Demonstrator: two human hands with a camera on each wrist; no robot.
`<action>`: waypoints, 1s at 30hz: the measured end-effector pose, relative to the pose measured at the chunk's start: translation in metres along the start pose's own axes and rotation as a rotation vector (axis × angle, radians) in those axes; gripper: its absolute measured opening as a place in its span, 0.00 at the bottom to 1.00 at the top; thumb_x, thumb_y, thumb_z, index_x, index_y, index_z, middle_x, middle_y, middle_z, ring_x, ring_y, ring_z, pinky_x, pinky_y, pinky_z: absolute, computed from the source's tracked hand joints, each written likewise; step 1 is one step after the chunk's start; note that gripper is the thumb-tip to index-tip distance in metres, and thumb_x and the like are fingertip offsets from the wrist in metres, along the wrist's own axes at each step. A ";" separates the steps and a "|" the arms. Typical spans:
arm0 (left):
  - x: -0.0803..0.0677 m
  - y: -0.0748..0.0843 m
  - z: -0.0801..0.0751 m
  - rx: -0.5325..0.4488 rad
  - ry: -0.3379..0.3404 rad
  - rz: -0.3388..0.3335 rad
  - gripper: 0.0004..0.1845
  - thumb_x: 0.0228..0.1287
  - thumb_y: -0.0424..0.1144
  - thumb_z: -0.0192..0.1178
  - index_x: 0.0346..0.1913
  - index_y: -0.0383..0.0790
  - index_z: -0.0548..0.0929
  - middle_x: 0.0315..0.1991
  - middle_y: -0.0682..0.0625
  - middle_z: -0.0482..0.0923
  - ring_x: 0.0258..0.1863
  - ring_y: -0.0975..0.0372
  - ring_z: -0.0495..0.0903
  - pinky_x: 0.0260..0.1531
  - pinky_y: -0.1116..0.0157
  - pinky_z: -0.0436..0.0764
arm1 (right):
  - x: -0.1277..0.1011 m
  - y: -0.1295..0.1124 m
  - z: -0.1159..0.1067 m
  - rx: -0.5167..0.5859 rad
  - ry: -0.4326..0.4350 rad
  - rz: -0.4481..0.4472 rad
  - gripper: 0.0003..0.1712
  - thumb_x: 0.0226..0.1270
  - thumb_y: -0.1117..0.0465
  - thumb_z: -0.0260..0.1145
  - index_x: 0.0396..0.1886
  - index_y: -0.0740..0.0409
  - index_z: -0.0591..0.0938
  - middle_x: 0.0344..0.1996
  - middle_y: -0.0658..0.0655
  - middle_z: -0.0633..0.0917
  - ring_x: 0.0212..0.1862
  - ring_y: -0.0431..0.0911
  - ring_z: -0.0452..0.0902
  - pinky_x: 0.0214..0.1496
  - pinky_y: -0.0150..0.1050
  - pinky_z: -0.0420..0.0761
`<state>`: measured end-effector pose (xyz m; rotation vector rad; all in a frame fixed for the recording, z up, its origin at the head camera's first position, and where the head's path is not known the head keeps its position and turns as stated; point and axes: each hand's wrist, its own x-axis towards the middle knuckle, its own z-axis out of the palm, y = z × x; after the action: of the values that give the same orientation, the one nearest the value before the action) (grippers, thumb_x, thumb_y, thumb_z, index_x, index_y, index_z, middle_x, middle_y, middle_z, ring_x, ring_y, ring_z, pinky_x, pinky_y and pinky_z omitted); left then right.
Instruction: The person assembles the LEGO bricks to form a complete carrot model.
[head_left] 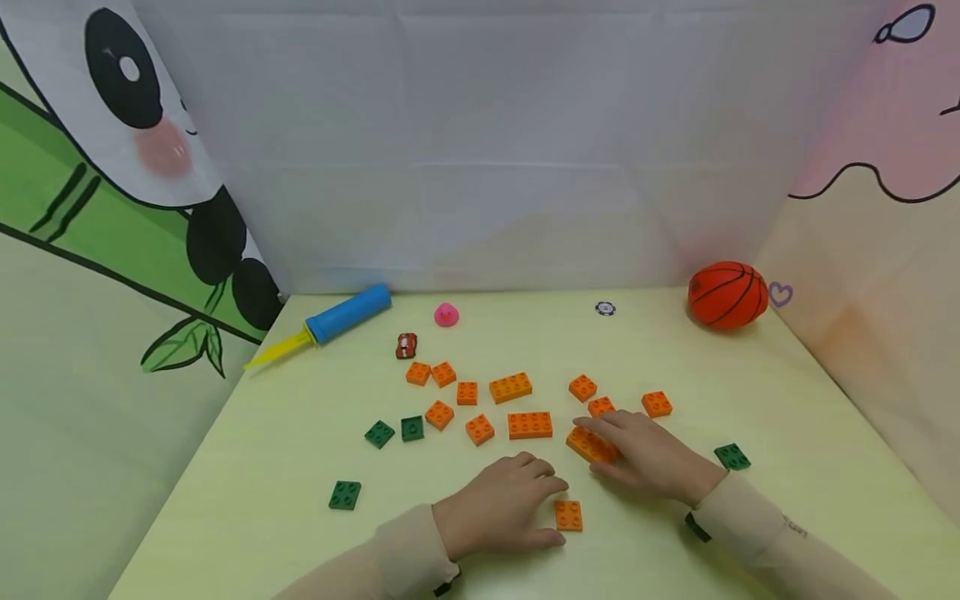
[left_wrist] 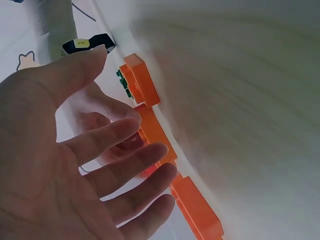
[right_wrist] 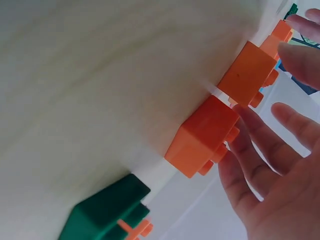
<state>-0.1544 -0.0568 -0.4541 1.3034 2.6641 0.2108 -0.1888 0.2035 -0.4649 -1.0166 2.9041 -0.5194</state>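
Observation:
My right hand (head_left: 651, 454) pinches a long orange toy brick (head_left: 588, 445), fingertips at its far side and thumb at its near side. In the right wrist view those fingers (right_wrist: 252, 145) come down beside the brick (right_wrist: 250, 72), studs facing up. My left hand (head_left: 498, 504) hovers low, fingers spread and relaxed, holding nothing. A square orange brick (head_left: 567, 516) lies just past its fingers and thumb. The left wrist view shows the open palm (left_wrist: 65, 150), with that square brick (left_wrist: 145, 82) near the thumb.
More orange bricks (head_left: 529, 425) lie scattered mid-table, with green bricks (head_left: 345, 495) left and another green one (head_left: 732, 457) by the right wrist. Toward the back are a blue and yellow pump (head_left: 348, 315), red toy car (head_left: 407, 345), pink toy (head_left: 446, 314), poker chip (head_left: 605, 308) and small basketball (head_left: 727, 295).

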 end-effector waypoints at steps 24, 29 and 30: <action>0.012 -0.004 0.003 0.088 -0.008 -0.059 0.16 0.66 0.53 0.65 0.53 0.53 0.85 0.49 0.56 0.81 0.48 0.62 0.77 0.49 0.63 0.79 | 0.010 -0.007 0.000 0.019 -0.040 -0.035 0.29 0.64 0.57 0.72 0.65 0.47 0.78 0.53 0.45 0.83 0.53 0.44 0.77 0.57 0.48 0.76; 0.010 -0.009 0.002 0.087 -0.008 -0.095 0.17 0.66 0.53 0.65 0.54 0.51 0.84 0.50 0.55 0.81 0.50 0.61 0.77 0.52 0.61 0.79 | 0.009 -0.013 0.001 0.039 -0.032 -0.060 0.28 0.65 0.55 0.71 0.65 0.44 0.78 0.54 0.42 0.82 0.57 0.43 0.76 0.62 0.49 0.76; 0.009 -0.009 0.002 0.084 -0.007 -0.104 0.18 0.66 0.54 0.64 0.54 0.51 0.84 0.51 0.55 0.81 0.51 0.60 0.77 0.52 0.61 0.78 | 0.010 -0.014 0.001 0.041 -0.028 -0.071 0.28 0.64 0.55 0.71 0.65 0.44 0.78 0.54 0.42 0.82 0.58 0.43 0.76 0.62 0.49 0.75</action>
<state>-0.1668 -0.0552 -0.4588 1.1813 2.7524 0.0818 -0.1879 0.1873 -0.4610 -1.1162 2.8297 -0.5603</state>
